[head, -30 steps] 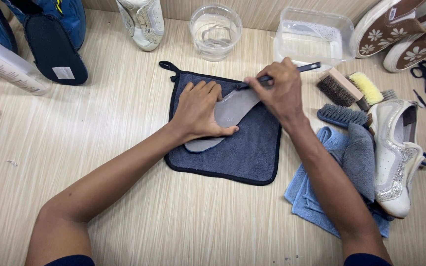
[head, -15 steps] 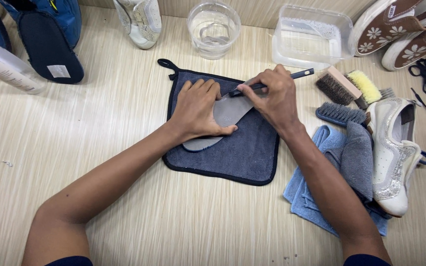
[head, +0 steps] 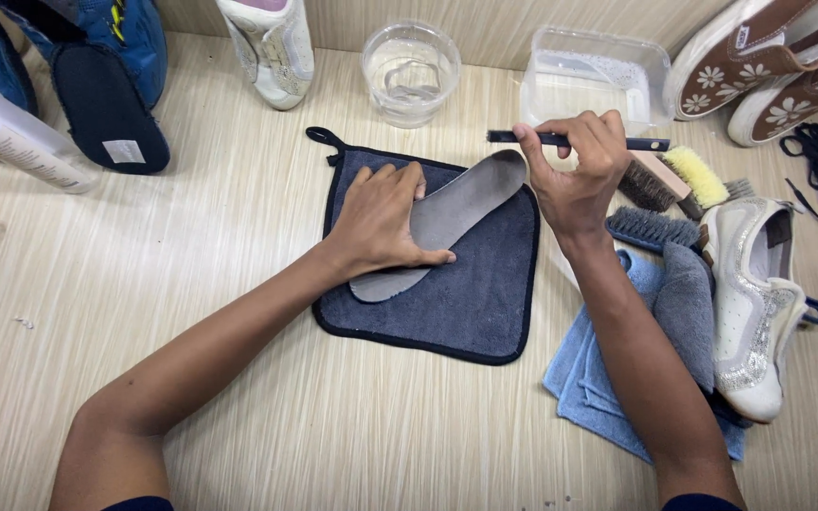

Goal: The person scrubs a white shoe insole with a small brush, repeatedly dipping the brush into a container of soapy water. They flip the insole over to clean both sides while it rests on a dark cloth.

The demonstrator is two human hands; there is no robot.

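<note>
Mid-scrub: my left hand flat on grey foam insole; right hand grip closed on slim black brush handle, lifted at 2 o'clock. Next, likely bristles down onto insole.

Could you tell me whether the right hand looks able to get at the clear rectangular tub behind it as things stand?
Probably yes: the right hand sits just in front of the clear tub with nothing between them, though it already grips a thin dark brush handle.
</note>
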